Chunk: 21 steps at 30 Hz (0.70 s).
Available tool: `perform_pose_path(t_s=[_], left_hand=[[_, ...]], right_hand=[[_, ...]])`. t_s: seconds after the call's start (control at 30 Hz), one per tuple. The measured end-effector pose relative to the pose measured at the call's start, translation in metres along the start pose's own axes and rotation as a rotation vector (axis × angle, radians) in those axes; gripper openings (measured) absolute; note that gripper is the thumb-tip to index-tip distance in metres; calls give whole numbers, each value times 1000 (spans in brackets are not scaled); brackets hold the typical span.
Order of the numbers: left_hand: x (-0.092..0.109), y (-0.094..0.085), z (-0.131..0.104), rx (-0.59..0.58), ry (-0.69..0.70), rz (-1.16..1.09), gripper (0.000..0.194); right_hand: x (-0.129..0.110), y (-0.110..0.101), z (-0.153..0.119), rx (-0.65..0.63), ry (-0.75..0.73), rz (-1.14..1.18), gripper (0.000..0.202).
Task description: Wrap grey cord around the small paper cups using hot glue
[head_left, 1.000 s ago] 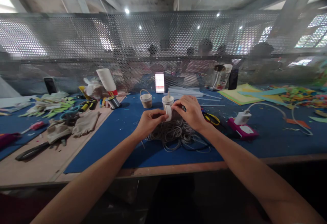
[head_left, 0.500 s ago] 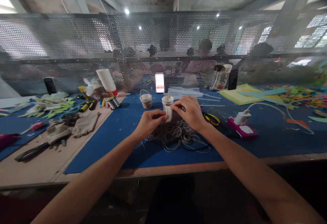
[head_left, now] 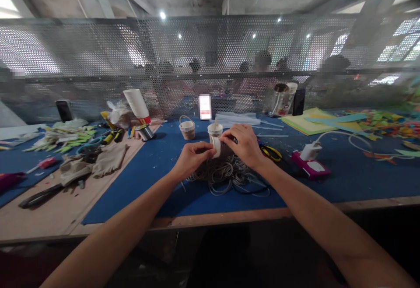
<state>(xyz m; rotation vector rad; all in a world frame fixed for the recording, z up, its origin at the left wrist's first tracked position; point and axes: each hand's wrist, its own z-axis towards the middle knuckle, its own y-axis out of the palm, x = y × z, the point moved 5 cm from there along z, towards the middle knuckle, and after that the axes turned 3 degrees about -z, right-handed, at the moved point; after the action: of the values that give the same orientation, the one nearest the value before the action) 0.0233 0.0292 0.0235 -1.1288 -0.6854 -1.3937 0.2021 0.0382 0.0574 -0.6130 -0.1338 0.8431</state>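
Note:
Between both hands a small cup [head_left: 216,147] lies tipped on its side, its white rim toward the left and cord around its body. My left hand [head_left: 193,156] pinches the rim with thumb and fingertips. Fingers of my right hand [head_left: 242,144] are closed on the cup's upper right side and hide part of it. Below the hands lies a loose tangle of grey cord [head_left: 223,175]. Behind stand a small cord-wrapped basket [head_left: 187,131] with a looped handle and another white-rimmed cup [head_left: 215,128].
Yellow-handled pliers [head_left: 273,152] and a magenta box with a charger [head_left: 310,165] are at the right. At left are gloves [head_left: 110,160] and a stack of paper cups [head_left: 136,103]. A lit phone [head_left: 205,106] leans at the back against a perforated screen [head_left: 183,56].
Almost nothing differs. Both hands keep their grip on the cup, and the view has shifted very slightly.

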Motion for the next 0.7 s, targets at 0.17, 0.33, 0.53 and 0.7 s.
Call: perform_pose_path(t_s=[0.17, 0.33, 0.53, 0.7], left_hand=[[1, 0, -1, 0, -3, -7, 22], [2, 1, -1, -2, -5, -15, 22], [2, 2, -1, -2, -3, -20, 21], [0, 2, -1, -13, -5, -8, 22]], right_hand=[[0, 1, 0, -8, 2, -13, 17], [1, 2, -1, -7, 4, -20, 18], [1, 0, 0, -6, 17, -23, 19], [3, 3, -1, -19, 41, -20, 23]])
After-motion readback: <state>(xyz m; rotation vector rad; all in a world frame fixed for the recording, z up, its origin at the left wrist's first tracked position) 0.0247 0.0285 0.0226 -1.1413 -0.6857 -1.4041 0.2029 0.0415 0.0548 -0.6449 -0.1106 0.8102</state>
